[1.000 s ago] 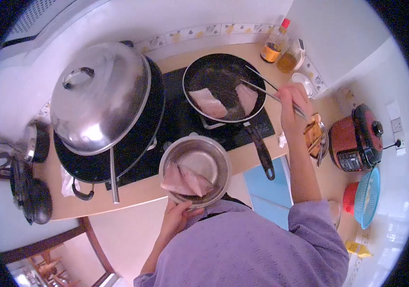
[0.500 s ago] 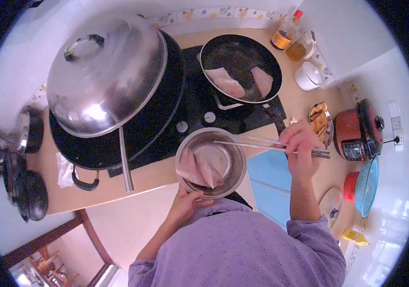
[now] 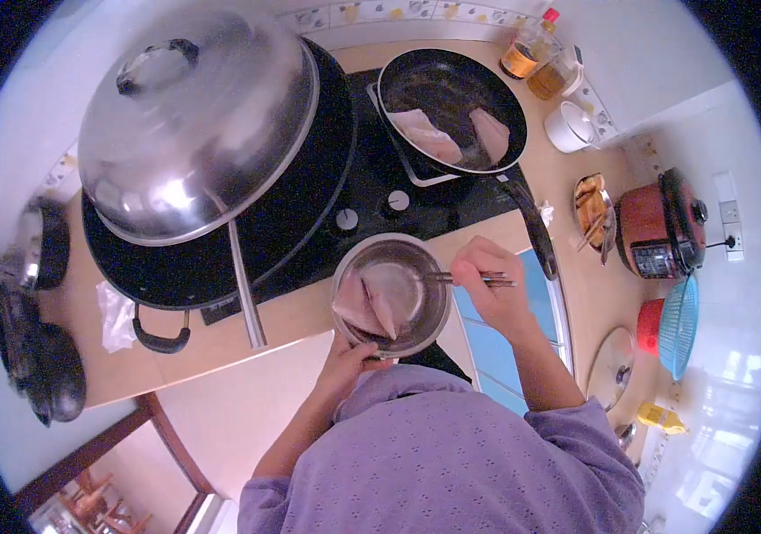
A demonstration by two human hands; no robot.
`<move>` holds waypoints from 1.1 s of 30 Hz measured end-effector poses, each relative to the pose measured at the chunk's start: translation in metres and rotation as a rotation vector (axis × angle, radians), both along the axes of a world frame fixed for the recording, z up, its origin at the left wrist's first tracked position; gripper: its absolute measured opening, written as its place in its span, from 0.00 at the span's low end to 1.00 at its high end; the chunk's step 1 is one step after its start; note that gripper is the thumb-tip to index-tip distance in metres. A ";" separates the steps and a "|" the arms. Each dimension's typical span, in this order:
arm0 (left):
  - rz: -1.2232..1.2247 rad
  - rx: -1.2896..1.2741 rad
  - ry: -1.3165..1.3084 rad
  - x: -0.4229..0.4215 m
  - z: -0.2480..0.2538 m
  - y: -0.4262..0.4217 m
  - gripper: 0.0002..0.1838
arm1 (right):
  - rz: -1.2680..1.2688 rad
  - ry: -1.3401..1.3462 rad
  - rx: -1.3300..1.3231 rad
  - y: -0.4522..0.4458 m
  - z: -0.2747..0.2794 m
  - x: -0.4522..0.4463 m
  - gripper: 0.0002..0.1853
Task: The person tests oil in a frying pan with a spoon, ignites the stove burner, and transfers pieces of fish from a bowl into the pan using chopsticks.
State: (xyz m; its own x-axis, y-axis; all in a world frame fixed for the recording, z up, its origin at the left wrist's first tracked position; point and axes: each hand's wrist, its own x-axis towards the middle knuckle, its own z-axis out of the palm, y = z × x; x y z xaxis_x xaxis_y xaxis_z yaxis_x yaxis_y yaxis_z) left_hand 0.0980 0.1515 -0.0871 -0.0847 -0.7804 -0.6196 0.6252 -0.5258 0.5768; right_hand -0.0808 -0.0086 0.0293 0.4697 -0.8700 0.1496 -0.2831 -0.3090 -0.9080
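My left hand (image 3: 349,360) grips the near rim of a round metal bowl (image 3: 436,311), held in front of the stove's edge. Pale raw fillets (image 3: 364,307) lie against the bowl's left side. In my right hand (image 3: 491,289) is a pair of metal chopsticks (image 3: 451,278), whose tips reach over the bowl's right side; whether they touch anything is unclear. Beyond the bowl, a black frying pan (image 3: 442,84) sits on the stove with two raw pieces: a long one (image 3: 425,135) at the left and a shorter one (image 3: 490,133) at the right.
A large wok with a domed metal lid (image 3: 202,125) covers the stove's left side. The frying pan's handle (image 3: 536,231) points toward me. On the right counter are bottles (image 3: 523,58), a white pot (image 3: 569,127), a dish of browned food (image 3: 590,209) and a red cooker (image 3: 652,227).
My right hand has moved left and slightly down, bringing the chopsticks closer to the bowl. The frying pan's handle now shows unobstructed. My view has shifted slightly.
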 end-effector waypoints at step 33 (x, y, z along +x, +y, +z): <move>-0.896 -0.927 -1.916 0.005 0.027 -0.240 0.06 | 0.089 -0.061 -0.323 -0.003 -0.050 -0.033 0.09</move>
